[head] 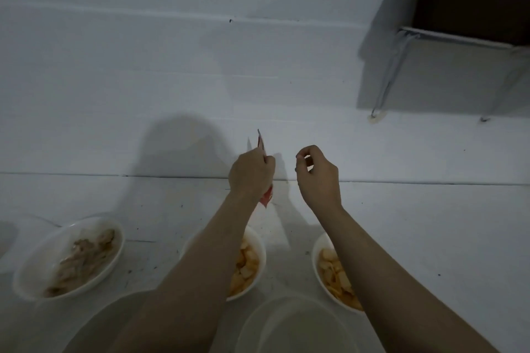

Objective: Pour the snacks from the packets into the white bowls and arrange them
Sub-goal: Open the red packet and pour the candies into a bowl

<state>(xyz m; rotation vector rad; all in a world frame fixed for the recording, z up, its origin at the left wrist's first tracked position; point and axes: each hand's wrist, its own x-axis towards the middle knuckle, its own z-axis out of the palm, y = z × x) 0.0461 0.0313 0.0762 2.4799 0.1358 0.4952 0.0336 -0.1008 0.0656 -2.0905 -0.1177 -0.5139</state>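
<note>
My left hand [251, 173] grips a thin red snack packet [267, 197], held edge-on above the table near the wall; its top sticks out above my fingers and its lower corner shows below my wrist. My right hand [317, 175] hovers just to the right with fingers curled and thumb near forefinger, holding nothing that I can see. Three white bowls stand below: a left bowl [34, 272] with pale brownish snacks, a middle bowl [259, 241] with orange chips, partly under my left forearm, and a right bowl [317, 252] with orange chips, partly under my right forearm.
Two empty bowls lie at the bottom edge, one [289, 327] in the middle and one [94, 324] at the left. A white wall [172, 66] rises right behind the table. A grey box-like fixture [430, 74] with a cable hangs on the wall at upper right.
</note>
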